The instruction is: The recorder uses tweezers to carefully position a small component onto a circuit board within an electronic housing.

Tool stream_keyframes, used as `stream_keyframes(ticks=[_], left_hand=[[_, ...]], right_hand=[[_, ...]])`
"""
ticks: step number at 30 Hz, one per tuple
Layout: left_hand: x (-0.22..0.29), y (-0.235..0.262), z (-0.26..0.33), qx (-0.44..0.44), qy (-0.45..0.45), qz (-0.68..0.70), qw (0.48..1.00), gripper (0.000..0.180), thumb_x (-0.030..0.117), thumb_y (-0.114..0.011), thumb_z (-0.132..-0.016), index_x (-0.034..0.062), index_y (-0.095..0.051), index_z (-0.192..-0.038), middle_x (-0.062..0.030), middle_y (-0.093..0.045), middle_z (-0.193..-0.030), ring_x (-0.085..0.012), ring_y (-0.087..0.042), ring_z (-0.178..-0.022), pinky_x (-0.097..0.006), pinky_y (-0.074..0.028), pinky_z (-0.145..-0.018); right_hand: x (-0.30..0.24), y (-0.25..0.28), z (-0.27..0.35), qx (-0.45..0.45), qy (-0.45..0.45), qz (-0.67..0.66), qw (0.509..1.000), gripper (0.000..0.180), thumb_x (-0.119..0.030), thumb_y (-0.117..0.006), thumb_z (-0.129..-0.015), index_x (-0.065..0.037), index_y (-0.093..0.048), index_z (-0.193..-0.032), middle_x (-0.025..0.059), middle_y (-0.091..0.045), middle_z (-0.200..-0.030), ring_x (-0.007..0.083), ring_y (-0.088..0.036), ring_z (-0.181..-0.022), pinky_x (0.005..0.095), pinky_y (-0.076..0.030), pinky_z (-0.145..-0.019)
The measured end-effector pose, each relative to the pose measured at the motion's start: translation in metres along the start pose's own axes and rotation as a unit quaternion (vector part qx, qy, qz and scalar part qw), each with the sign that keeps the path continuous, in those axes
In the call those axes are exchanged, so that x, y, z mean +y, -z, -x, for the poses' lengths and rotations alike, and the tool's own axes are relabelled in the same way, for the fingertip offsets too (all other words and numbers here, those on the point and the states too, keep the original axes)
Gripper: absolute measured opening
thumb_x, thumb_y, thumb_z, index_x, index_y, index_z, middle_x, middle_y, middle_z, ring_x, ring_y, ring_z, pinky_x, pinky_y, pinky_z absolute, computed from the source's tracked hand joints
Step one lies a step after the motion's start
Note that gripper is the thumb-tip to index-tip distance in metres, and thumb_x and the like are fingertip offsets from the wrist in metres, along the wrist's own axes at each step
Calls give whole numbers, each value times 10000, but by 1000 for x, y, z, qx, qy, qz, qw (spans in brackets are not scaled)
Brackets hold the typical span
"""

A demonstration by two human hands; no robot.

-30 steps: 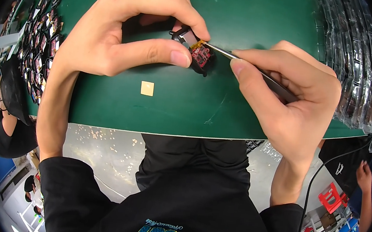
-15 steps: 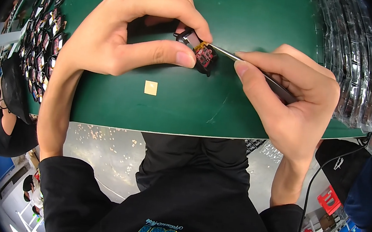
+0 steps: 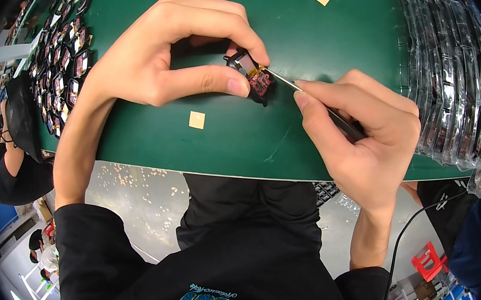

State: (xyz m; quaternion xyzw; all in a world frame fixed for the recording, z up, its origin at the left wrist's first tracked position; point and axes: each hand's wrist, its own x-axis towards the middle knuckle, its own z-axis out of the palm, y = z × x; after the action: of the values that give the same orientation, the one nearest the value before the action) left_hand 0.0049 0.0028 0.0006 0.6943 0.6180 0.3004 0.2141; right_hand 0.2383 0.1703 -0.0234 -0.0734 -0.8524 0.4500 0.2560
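Between thumb and fingers, my left hand (image 3: 169, 49) grips a small black device housing (image 3: 255, 85) above the green table. Its inside faces up, showing a red circuit board, a pale grey block and a bit of yellow tape or flex. My right hand (image 3: 366, 122) is closed round a pair of metal tweezers (image 3: 283, 79). The tips of the tweezers touch or nearly touch the yellow part, close to my left index fingertip. Whether they pinch anything there is too small to tell.
Many similar black housings with boards (image 3: 59, 66) lie in rows at the table's left. Stacked clear plastic trays (image 3: 449, 84) stand on the right. Small beige squares (image 3: 196, 120) lie on the green table (image 3: 153, 144). A black cable (image 3: 396, 254) hangs at the right. Other people sit nearby.
The view has shifted slightly. The tweezers stay at the yellow part, and my right hand has come a little nearer to the housing. My left hand keeps its hold.
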Motion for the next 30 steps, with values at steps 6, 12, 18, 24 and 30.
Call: stream_keyframes(ticks=[6, 12, 18, 24, 30], left_hand=[[0, -3, 2, 14, 26, 19, 999, 513, 330, -939, -742, 27, -816, -1138, -75, -766, -949, -199, -621, -784, -359, -383, -815], [-3, -3, 2, 23, 24, 19, 999, 556, 323, -959, -718, 20, -813, -1161, -60, -737, -899, -160, -515, -701, -341, -364, -797], [-3, -5, 2, 32, 23, 24, 999, 561, 356, -956, -729, 13, -814, -1150, -68, -745, -888, -162, -492, -681, -343, -356, -774], [-1, -5, 1, 31, 41, 24, 998, 568, 384, -945, -737, 9, -816, -1144, -70, -748, -886, -159, -475, -671, -344, -349, -757], [2, -3, 0, 34, 71, 30, 996, 549, 388, -934, -739, 17, -823, -1128, -63, -749, -889, -154, -448, -685, -339, -345, -745]], right_hand=[[-6, 3, 0, 13, -27, -1, 1000, 157, 89, -825, -835, 32, -850, -979, 8, -641, -689, 38, -519, -566, 228, -338, -525], [-3, -1, -2, 16, -18, 9, 1000, 151, 87, -823, -836, 36, -848, -976, 9, -638, -692, 31, -532, -580, 214, -336, -531], [-6, 2, 1, 27, -33, 1, 999, 151, 84, -824, -837, 27, -849, -974, -1, -636, -693, 33, -527, -582, 219, -328, -530], [-3, -1, -2, 16, -14, 17, 1000, 152, 86, -821, -835, 25, -850, -971, -2, -631, -683, 33, -521, -571, 219, -326, -526], [-2, -3, -3, 17, -13, 11, 1000, 144, 83, -824, -830, 26, -848, -961, -2, -608, -667, 29, -489, -553, 229, -300, -517]])
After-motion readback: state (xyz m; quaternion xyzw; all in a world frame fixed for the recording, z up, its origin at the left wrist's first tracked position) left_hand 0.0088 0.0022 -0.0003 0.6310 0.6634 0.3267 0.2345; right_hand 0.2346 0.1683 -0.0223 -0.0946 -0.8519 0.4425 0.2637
